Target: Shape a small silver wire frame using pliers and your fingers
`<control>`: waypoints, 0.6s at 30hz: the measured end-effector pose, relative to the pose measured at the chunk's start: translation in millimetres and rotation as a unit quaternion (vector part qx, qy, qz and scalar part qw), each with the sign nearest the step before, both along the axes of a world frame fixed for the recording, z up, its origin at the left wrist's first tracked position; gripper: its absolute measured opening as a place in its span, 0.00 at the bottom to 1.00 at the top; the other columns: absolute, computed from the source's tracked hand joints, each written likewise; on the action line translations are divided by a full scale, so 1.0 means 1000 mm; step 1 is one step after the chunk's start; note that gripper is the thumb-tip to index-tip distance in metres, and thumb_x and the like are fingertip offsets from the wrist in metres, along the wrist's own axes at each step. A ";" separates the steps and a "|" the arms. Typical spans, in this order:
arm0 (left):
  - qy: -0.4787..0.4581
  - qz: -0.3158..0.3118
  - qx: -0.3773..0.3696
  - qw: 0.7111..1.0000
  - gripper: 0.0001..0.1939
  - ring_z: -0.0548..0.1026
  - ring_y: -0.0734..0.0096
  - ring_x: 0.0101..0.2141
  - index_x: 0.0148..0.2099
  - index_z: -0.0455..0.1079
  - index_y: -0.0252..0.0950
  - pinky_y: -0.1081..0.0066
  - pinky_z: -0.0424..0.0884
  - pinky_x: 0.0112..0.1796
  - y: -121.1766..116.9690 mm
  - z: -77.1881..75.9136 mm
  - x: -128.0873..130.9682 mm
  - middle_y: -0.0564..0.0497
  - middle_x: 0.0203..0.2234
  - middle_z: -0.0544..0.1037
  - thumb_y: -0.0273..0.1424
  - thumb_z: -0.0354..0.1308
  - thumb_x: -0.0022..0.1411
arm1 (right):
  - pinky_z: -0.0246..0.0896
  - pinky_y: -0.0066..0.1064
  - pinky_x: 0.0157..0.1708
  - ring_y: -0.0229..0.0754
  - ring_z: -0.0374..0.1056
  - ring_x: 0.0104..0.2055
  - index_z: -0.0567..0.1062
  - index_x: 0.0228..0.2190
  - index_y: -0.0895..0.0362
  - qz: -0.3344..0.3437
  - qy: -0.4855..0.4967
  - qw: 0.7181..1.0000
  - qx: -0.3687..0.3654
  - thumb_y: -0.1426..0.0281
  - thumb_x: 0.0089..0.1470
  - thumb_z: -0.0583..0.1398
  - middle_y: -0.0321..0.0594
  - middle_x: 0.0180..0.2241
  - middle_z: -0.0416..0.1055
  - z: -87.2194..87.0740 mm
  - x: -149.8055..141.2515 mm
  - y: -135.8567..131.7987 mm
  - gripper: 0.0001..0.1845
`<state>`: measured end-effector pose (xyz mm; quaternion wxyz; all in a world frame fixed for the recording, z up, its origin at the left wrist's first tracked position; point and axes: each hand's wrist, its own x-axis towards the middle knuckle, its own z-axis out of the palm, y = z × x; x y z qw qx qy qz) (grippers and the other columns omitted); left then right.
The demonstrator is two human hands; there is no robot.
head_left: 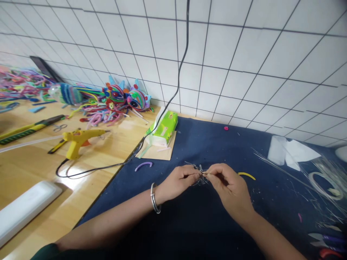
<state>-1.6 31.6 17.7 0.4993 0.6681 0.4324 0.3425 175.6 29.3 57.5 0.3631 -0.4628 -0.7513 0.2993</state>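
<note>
My left hand (pixel 182 181) and my right hand (pixel 227 180) meet fingertip to fingertip over the dark blue cloth. Between them is a small tangled piece of thin silvery wire (pixel 200 180), partly covered by my fingers. The left thumb and fingers pinch its left side. On the other side, my right thumb and forefinger grip a thin bit of it. A yellow curved strip (pixel 246 176) lies just right of my right hand, and a purple curved strip (pixel 143 165) lies beyond my left wrist.
A yellow glue gun (pixel 77 141), pliers with yellow-green handles (pixel 32 129) and a white box-like object (pixel 27 209) lie left. A green tissue pack (pixel 166 126) sits ahead, crossed by a black cable (pixel 179 79). Colourful pipe cleaners (pixel 100 117) pile up far left; wire coils (pixel 325 186) lie right.
</note>
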 end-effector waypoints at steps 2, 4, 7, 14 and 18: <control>-0.084 0.030 -0.126 0.988 0.17 0.60 0.78 0.21 0.27 0.70 0.30 0.75 0.57 0.24 0.000 -0.003 0.001 0.53 0.18 0.65 0.37 0.49 0.61 | 0.64 0.28 0.33 0.36 0.67 0.33 0.69 0.28 0.56 0.024 -0.006 0.998 0.055 0.72 0.54 0.53 0.37 0.31 0.69 -0.012 -0.002 -0.005 0.06; -0.150 0.054 -0.208 0.965 0.18 0.58 0.80 0.19 0.27 0.70 0.29 0.76 0.53 0.22 -0.001 -0.005 0.003 0.53 0.19 0.65 0.39 0.52 0.58 | 0.65 0.29 0.38 0.37 0.67 0.36 0.69 0.30 0.57 0.059 -0.014 0.991 0.116 0.76 0.55 0.52 0.39 0.32 0.70 -0.026 -0.005 -0.010 0.06; -0.205 0.069 -0.260 0.941 0.14 0.58 0.81 0.19 0.32 0.73 0.28 0.77 0.50 0.21 -0.001 -0.006 0.004 0.52 0.20 0.67 0.37 0.58 0.54 | 0.66 0.29 0.41 0.36 0.67 0.39 0.70 0.33 0.58 0.084 -0.042 0.975 0.202 0.79 0.54 0.51 0.41 0.35 0.70 -0.042 -0.008 -0.017 0.09; -0.178 0.074 -0.269 0.944 0.12 0.64 0.78 0.24 0.37 0.74 0.31 0.77 0.58 0.24 0.000 -0.006 0.000 0.47 0.30 0.75 0.33 0.60 0.50 | 0.66 0.37 0.44 0.44 0.66 0.44 0.71 0.35 0.61 0.133 -0.194 0.902 0.361 0.83 0.50 0.56 0.45 0.34 0.69 -0.046 -0.010 -0.022 0.10; -0.159 0.088 -0.238 0.954 0.11 0.68 0.75 0.27 0.35 0.75 0.31 0.75 0.62 0.28 0.000 -0.008 0.001 0.48 0.29 0.76 0.33 0.61 0.50 | 0.68 0.37 0.43 0.44 0.66 0.43 0.71 0.34 0.61 0.122 -0.219 0.893 0.374 0.83 0.49 0.56 0.44 0.33 0.68 -0.049 -0.013 -0.025 0.10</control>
